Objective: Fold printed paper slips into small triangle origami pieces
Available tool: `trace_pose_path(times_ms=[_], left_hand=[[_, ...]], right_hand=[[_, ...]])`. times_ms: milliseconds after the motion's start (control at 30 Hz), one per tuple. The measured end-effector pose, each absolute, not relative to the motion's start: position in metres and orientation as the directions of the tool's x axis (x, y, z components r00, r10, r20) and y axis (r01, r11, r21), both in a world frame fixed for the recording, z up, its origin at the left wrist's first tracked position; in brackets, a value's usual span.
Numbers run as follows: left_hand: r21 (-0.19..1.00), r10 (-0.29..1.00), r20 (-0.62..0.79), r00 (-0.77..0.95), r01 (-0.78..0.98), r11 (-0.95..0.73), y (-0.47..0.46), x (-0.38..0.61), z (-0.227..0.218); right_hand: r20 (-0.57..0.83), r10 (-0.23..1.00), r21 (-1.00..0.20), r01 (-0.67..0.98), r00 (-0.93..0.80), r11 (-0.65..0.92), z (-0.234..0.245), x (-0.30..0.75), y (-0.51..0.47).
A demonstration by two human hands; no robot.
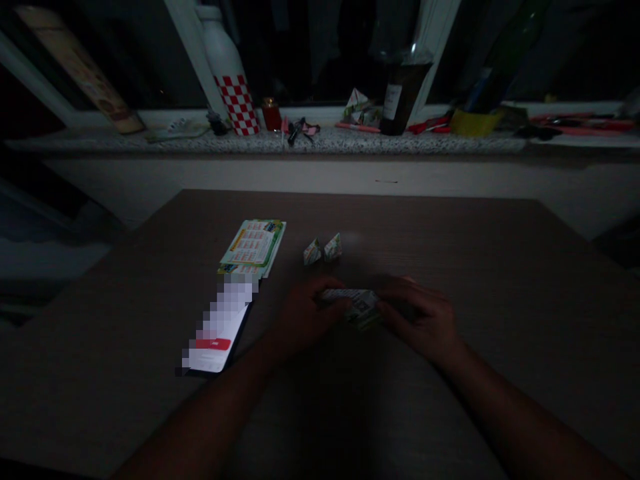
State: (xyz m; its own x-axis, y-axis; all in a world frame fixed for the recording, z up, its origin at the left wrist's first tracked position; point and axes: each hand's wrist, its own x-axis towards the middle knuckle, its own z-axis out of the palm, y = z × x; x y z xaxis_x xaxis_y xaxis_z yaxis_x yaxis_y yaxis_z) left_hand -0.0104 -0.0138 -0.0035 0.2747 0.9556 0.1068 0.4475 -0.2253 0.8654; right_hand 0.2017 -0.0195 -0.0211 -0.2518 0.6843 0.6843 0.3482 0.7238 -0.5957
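Note:
Between my two hands is a piece of folded paper (361,305), printed in black and white with a green lower edge. My left hand (311,310) pinches its left end between thumb and fingers. On the other end, my right hand (420,313) grips the right corner, its fingers curled behind. Just beyond the hands stand two small folded paper pieces, the left one (312,251) close beside the right one (333,247). A stack of printed calendar cards (253,243) lies left of them. Dim light hides the details of the folds.
A phone (220,327) with a lit, partly blurred screen lies left of my hands. On the granite windowsill (320,141) behind the table (450,227) stand a red-and-white checked bottle (235,87), a dark packet (403,93) and a green bottle (505,60).

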Motion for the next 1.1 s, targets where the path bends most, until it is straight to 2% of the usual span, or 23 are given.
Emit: trace_pose_path(times_ms=[67,200,433,667,800,933,1033,1100], left_hand=[[0.922,0.967,0.03,0.254,0.366,-0.125,-0.013,-0.011,-0.003],[0.975,0.942,-0.098,0.32,0.221,0.026,-0.01,-0.014,-0.004],[0.968,0.843,-0.252,0.475,0.121,0.221,-0.008,-0.014,-0.008],[0.973,0.859,-0.231,0.456,0.131,0.192,-0.008,-0.011,-0.009],[0.991,0.914,-0.126,0.386,0.083,0.102,-0.01,-0.008,-0.008],[0.984,0.946,-0.128,0.298,-0.081,0.158,-0.013,-0.004,-0.01],[0.942,0.944,-0.147,0.296,-0.249,0.224,-0.016,0.0,-0.013],[0.931,0.943,-0.124,0.309,-0.292,0.218,-0.018,0.002,-0.014]], right_hand=[[0.631,0.738,-0.657,0.341,-0.24,0.672,-0.022,0.206,-0.021],[0.533,0.808,-0.762,0.272,-0.25,0.587,-0.024,0.212,-0.022],[0.506,0.708,-0.78,0.09,-0.493,0.62,-0.022,0.207,-0.024],[0.51,0.728,-0.803,0.051,-0.457,0.594,-0.026,0.206,-0.024],[0.511,0.752,-0.807,0.069,-0.416,0.587,-0.023,0.205,-0.024],[0.51,0.781,-0.793,0.153,-0.361,0.589,-0.02,0.203,-0.026],[0.508,0.806,-0.785,0.22,-0.305,0.579,-0.02,0.202,-0.027],[0.509,0.816,-0.778,0.261,-0.273,0.572,-0.021,0.201,-0.028]])
